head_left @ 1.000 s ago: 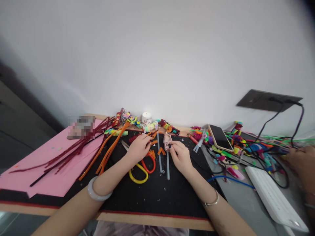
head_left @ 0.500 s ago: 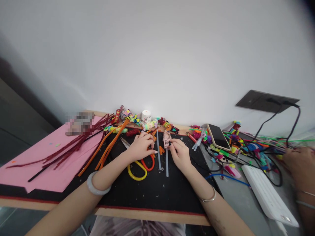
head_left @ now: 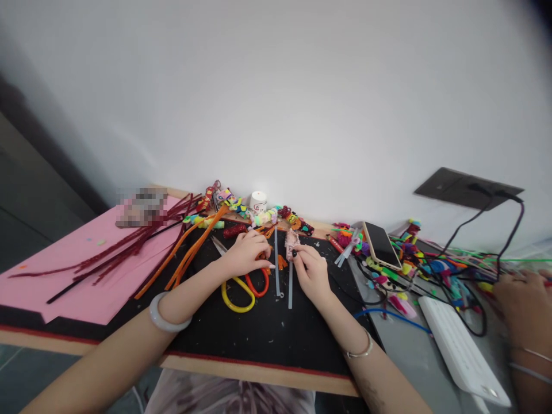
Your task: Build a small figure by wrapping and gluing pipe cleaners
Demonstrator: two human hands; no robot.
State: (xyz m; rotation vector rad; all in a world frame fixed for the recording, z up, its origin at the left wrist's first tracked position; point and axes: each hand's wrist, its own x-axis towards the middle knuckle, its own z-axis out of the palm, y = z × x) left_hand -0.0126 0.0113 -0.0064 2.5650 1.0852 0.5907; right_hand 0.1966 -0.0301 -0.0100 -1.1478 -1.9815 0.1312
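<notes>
My right hand (head_left: pixel 313 270) pinches a small round black bead (head_left: pixel 295 253) between thumb and fingertips. Just behind the bead is a small pale pink packet (head_left: pixel 292 238), and a clear glue stick (head_left: pixel 290 287) extends toward me below it. A second, longer glue stick (head_left: pixel 277 264) lies between my hands. My left hand (head_left: pixel 248 253) hovers over the black mat with bent fingers; the thumb is apart from them and nothing shows in its grasp. Beside it are orange fuzzy scraps (head_left: pixel 281 263). Scissors with yellow and red handles (head_left: pixel 239 305) lie under my left wrist.
Dark red pipe cleaners (head_left: pixel 125 244) lie on pink sheets (head_left: pixel 43 282) at left, orange pipe cleaners (head_left: pixel 194 253) nearer. A white paper cup (head_left: pixel 258 200) stands by the wall. Rightward are a phone (head_left: pixel 382 244), a white power strip (head_left: pixel 461 351), cables and another person's hand (head_left: pixel 524 305).
The view has shifted slightly. My right hand still pinches the black bead beside the pink packet, and my left hand has barely moved. The other person's hand at right has moved slightly.
</notes>
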